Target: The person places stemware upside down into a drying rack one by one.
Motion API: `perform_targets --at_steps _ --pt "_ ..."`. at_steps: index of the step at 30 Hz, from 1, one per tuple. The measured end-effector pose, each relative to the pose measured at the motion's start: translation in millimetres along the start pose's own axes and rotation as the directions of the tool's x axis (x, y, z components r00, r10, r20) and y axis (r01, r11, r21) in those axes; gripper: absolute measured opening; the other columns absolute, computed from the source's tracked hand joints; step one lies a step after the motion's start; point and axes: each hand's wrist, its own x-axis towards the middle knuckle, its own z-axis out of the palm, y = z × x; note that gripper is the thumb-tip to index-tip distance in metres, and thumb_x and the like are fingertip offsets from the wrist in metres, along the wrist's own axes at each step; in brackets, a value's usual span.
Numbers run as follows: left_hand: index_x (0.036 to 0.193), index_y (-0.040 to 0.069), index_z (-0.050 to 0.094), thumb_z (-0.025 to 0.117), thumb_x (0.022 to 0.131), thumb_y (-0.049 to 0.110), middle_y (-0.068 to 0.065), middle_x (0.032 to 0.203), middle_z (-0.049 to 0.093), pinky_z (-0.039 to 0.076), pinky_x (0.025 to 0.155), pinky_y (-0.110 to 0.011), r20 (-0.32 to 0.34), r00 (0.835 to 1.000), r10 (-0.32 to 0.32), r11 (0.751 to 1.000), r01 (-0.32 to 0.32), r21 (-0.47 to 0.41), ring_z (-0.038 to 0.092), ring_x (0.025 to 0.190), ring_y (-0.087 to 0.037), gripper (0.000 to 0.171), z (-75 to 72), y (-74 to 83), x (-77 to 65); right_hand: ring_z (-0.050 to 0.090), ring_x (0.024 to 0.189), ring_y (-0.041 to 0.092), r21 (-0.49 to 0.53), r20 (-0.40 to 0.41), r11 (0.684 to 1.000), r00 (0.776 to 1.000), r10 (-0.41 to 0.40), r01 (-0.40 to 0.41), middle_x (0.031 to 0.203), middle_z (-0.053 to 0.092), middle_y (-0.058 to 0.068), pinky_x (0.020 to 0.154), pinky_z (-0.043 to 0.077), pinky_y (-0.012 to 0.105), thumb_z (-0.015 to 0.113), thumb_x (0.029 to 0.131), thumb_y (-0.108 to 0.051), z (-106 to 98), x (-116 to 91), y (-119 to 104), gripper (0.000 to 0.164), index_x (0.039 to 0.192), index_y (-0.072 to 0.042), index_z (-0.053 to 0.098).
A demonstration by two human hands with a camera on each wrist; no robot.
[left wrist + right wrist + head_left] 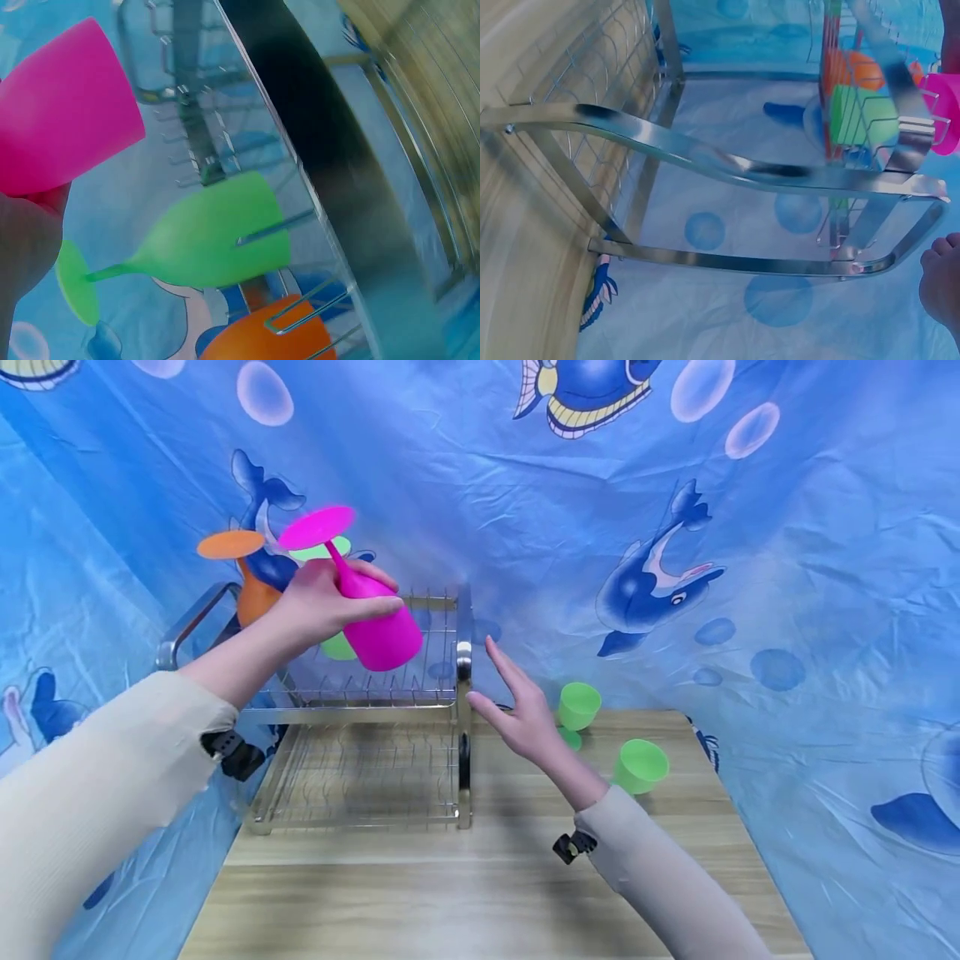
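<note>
My left hand point(318, 602) grips a pink plastic goblet point(384, 635) by its stem and upper bowl. The goblet is upside down and tilted, its foot up and its mouth toward the upper tier of a metal dish rack point(360, 715). Beside it on that tier, an orange goblet point(257, 597) and a green goblet point(217, 232) stand inverted; in the head view the hand partly covers the green one. With fingers extended and nothing in it, my right hand point(528, 722) is by the rack's right side post point(464, 735).
Two green goblets point(580, 703) point(642, 766) stand upright on the wooden table point(480, 893), right of the rack and close to my right forearm. The rack's lower wire tier point(367, 777) sits under the upper one. A blue sea-animal curtain point(825, 568) hangs behind and at the sides.
</note>
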Motion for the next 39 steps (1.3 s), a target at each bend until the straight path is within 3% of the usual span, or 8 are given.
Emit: perform_targets --at_steps 7,13,26,39 --pt "0.12 0.01 0.078 0.087 0.089 0.047 -0.015 0.123 0.075 0.058 0.099 -0.055 -0.006 0.999 0.033 0.996 -0.033 0.082 0.066 0.121 -0.033 0.049 11.2 -14.8 36.7 0.027 0.161 0.025 -0.028 0.002 0.992 0.992 0.124 -0.124 0.176 0.023 -0.004 0.131 0.025 0.048 0.068 0.106 -0.038 9 12 14 0.08 0.171 -0.022 0.024" --pt "0.118 0.008 0.078 0.088 0.089 0.045 -0.013 0.119 0.077 0.06 0.094 -0.052 0.007 1.0 0.029 0.996 -0.029 0.087 0.07 0.116 -0.032 0.047 22.8 -28.9 54.2 0.027 0.162 0.03 -0.003 -0.008 0.988 0.988 0.152 -0.152 0.176 0.024 0.002 0.131 0.023 0.046 0.069 0.105 -0.041 20 18 22 0.083 0.171 -0.022 0.023" --pt "0.118 0.004 0.076 0.089 0.088 0.044 -0.017 0.115 0.077 0.059 0.096 -0.055 0.042 0.999 0.033 0.99 -0.038 0.137 0.071 0.114 -0.036 0.051 36.1 -38.1 75.2 0.029 0.161 0.029 -0.033 -0.03 0.993 0.994 0.108 -0.109 0.175 0.023 -0.001 0.131 0.025 0.046 0.071 0.105 -0.034 30 31 18 0.083 0.171 -0.017 0.024" --pt "0.123 0.003 0.072 0.09 0.089 0.039 -0.018 0.12 0.075 0.057 0.103 -0.058 0.075 0.997 0.016 0.991 -0.026 0.134 0.07 0.117 -0.037 0.053 45.6 -51.8 86.6 0.031 0.159 0.026 -0.046 -0.048 0.996 0.996 0.069 -0.071 0.175 0.027 0.009 0.13 0.027 0.042 0.07 0.106 -0.03 31 37 23 0.081 0.17 -0.011 0.025"
